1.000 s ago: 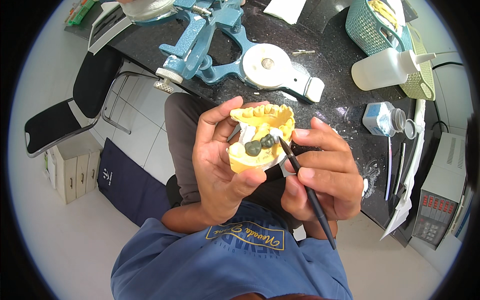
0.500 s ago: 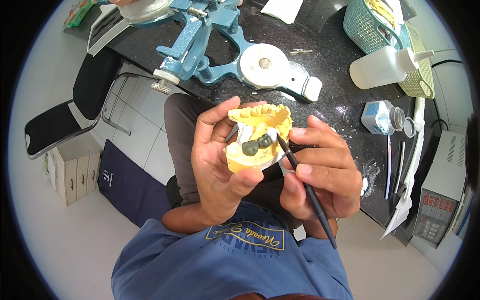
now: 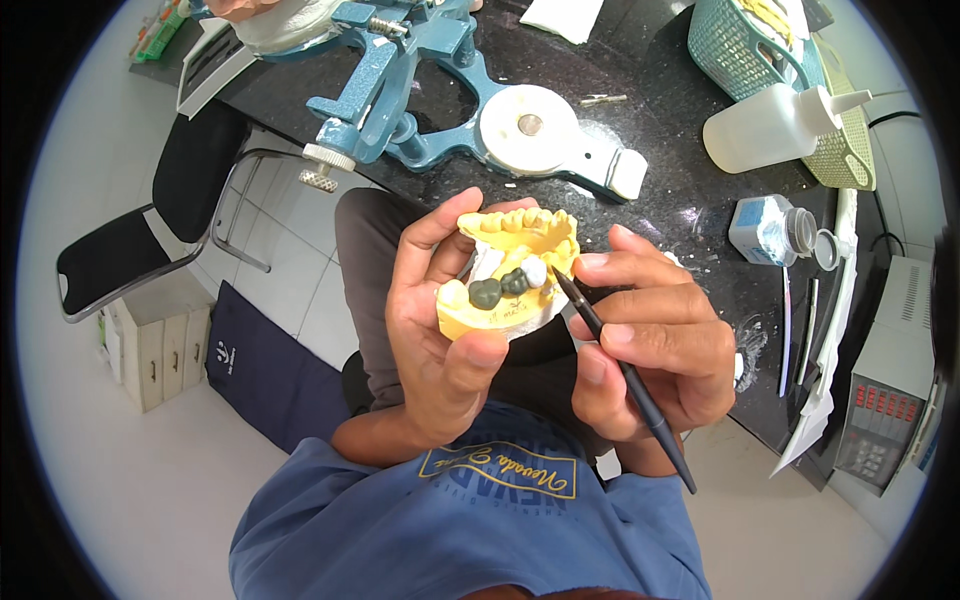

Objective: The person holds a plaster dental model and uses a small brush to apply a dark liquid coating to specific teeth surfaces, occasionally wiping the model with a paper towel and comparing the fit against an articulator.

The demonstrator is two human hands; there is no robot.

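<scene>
My left hand [image 3: 440,310] is closed around a yellow dental model [image 3: 520,318], thumb along its near edge and fingers behind it. Along one side of the arch sit two dark green tooth crowns [image 3: 498,290], and beside them a white tooth [image 3: 535,271]. A slim black pen-like tool [image 3: 637,385] is pinched in my right hand [image 3: 665,340]. Its pointed tip lies close to the white tooth; whether it touches the model I cannot tell. The tool's bristles or point are too small to make out.
On the dark tabletop beyond my hands stands a blue articulator [image 3: 430,100] with a white round plate [image 3: 528,125]. To the right are a squeeze bottle [image 3: 770,128], a small open jar [image 3: 770,230], a teal basket [image 3: 735,50] and thin sticks [image 3: 784,330]. A black chair [image 3: 195,190] stands left.
The model has tilted and shifted slightly left in my left hand. My right hand with the tool has moved a little right, its tip slightly farther from the white tooth.
</scene>
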